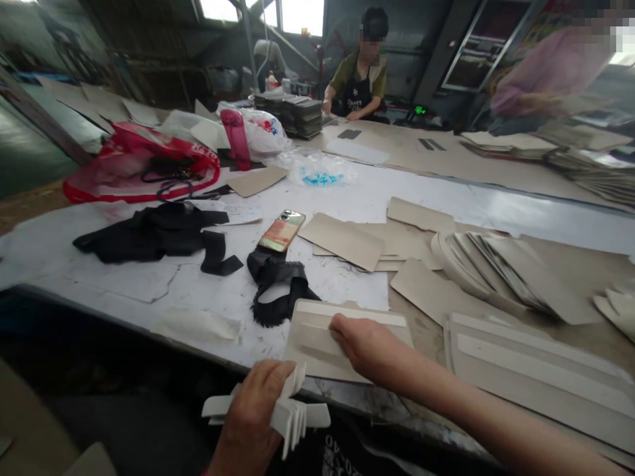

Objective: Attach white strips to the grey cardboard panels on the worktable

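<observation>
At the table's front edge, my left hand (253, 410) is closed around a bundle of white strips (292, 420), which fan out crosswise on both sides of it. My right hand (364, 340) rests over a beige rectangular panel (310, 324), its fingers curled and pressed together. A pale strip (387, 318) lies along the panel's far edge. Another beige strip shows beside the right fingertips; whether they grip it is hidden. Right of my forearm lies a stack of similar panels (536, 383) with a pale strip across the top one.
Loose beige panels (342, 241) and a fanned stack (516, 271) spread over the right side. A phone (282, 231), black fabric strips (149, 235), a red bag (99, 178) and a pink bottle (235, 139) lie left and back. Two people (364, 73) work across the table.
</observation>
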`<state>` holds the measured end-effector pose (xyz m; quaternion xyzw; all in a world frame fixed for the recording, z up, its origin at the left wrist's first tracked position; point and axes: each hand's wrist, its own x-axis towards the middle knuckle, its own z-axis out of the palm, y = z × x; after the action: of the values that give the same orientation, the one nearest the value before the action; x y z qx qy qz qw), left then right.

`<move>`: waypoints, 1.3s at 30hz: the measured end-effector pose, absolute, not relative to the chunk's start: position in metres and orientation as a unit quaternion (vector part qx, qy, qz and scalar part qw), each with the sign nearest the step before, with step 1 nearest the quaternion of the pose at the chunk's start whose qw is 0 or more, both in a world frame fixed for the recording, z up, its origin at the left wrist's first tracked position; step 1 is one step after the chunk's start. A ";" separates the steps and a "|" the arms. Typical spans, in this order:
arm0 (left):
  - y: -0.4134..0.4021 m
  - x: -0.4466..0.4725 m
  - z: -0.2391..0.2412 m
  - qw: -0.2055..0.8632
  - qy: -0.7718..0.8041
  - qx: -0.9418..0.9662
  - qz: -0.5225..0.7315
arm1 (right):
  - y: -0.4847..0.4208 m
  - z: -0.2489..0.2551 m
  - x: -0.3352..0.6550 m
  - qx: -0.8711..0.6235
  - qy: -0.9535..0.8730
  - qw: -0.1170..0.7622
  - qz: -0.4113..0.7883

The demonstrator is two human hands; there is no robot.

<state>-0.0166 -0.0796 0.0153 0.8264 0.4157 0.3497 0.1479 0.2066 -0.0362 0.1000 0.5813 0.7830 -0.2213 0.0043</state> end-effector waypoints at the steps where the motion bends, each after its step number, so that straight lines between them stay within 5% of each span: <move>1: -0.077 -0.017 0.015 0.117 0.404 0.843 0.337 | -0.035 0.090 0.200 0.581 0.783 0.011 -0.221; 17: -0.068 0.002 -0.006 0.089 0.405 0.860 0.296 | -0.024 0.062 0.192 0.607 0.776 0.092 -0.140; 39: -0.063 0.003 -0.007 0.075 0.397 0.854 0.329 | -0.021 0.065 0.189 0.590 0.789 0.091 -0.144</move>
<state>0.0035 -0.0628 -0.0072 0.8536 0.3965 0.3293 0.0754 0.1889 -0.0215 0.0647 0.5897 0.7895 -0.1440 0.0908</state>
